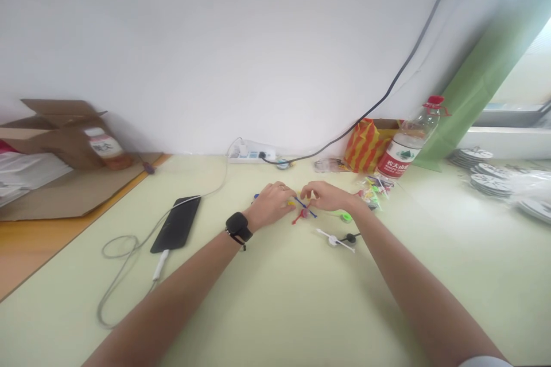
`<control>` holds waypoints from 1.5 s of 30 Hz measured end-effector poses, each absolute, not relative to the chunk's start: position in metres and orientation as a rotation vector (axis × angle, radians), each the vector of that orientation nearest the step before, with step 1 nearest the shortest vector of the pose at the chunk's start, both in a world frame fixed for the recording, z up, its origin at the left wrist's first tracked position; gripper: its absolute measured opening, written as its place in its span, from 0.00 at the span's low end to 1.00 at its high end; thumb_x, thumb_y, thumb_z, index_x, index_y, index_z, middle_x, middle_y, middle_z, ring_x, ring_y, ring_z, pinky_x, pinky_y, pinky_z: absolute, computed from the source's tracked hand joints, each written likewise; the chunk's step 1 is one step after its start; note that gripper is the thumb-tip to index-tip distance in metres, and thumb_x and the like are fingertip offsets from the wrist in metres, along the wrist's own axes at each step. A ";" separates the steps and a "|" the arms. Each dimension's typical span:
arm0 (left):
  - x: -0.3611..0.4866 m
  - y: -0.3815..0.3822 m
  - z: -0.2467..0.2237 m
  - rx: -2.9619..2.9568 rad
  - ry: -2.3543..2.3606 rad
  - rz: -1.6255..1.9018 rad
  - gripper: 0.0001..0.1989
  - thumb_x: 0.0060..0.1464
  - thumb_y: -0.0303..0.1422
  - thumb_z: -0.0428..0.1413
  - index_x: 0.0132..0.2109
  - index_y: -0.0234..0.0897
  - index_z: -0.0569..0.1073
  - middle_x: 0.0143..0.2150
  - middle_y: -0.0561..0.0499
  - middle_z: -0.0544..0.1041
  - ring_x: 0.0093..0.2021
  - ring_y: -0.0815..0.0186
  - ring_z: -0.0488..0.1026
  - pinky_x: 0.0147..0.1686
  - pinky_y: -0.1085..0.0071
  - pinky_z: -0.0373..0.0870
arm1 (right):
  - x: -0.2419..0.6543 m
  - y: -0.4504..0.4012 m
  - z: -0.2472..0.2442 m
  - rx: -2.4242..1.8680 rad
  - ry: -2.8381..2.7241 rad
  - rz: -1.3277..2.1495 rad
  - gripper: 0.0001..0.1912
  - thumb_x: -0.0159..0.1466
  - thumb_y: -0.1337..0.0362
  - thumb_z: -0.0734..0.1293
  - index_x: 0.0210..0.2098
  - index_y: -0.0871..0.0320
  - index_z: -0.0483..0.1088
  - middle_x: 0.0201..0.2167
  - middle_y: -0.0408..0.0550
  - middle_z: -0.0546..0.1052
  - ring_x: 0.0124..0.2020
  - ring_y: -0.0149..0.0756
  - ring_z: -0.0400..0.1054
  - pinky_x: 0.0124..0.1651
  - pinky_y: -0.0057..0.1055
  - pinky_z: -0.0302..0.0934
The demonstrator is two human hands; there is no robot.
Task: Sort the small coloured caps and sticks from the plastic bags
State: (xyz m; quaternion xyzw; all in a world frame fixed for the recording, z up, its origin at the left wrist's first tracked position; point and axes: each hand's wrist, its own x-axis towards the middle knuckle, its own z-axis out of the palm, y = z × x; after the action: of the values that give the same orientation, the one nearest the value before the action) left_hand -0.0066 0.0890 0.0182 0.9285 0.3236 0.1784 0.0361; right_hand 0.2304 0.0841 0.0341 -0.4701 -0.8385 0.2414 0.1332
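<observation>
My left hand (275, 205), with a ring and a black wristband, curls low over the table. A small yellow plastic piece (291, 203) shows at its fingertips; whatever else the fingers hold is hidden. Facing it, my right hand (325, 195) has thumb and fingers pinched at a thin blue plastic piece with arrow-like ends (313, 214). Just below the fingertips lies a red piece with a round hub (305, 213). Nearer me are a white piece (333, 240) and a black piece (350, 238), touching or overlapping. A green piece (345, 217) lies beside my right wrist.
Left of my arm, a black phone (177, 225) is plugged into a looping cable. A power strip (252, 152) sits against the wall. Rightward stand a red-labelled bottle (400, 149), a striped bag (361, 146) and stacked discs (491, 183). A cardboard box (64, 149) is far left.
</observation>
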 end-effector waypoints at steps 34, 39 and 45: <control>-0.008 0.082 0.072 2.317 0.750 1.084 0.19 0.63 0.41 0.59 0.58 0.41 0.74 0.52 0.47 0.80 0.47 0.62 0.80 0.51 0.65 0.78 | 0.199 0.067 0.068 -1.072 -1.568 1.235 0.22 0.62 0.44 0.71 0.38 0.56 0.69 0.27 0.44 0.78 0.22 0.29 0.67 0.25 0.27 0.62; -0.009 0.080 0.077 2.362 0.737 1.067 0.12 0.64 0.39 0.58 0.51 0.41 0.78 0.48 0.48 0.81 0.43 0.64 0.80 0.47 0.67 0.79 | 0.196 0.065 0.070 -0.985 -1.564 1.408 0.16 0.62 0.51 0.72 0.36 0.57 0.72 0.33 0.49 0.81 0.26 0.30 0.70 0.28 0.27 0.63; -0.012 0.078 0.084 2.311 0.701 1.024 0.11 0.65 0.39 0.58 0.49 0.40 0.79 0.44 0.49 0.82 0.40 0.66 0.79 0.43 0.70 0.78 | 0.196 0.064 0.070 -0.946 -1.479 1.456 0.06 0.58 0.64 0.69 0.36 0.57 0.74 0.29 0.45 0.78 0.32 0.32 0.73 0.37 0.30 0.66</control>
State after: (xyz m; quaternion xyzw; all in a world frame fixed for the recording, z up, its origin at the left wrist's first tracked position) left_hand -0.0123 0.0779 0.0840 0.8516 0.2585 0.3771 0.2563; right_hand 0.1959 0.0644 0.0705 -0.3769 -0.5894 0.5802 0.4170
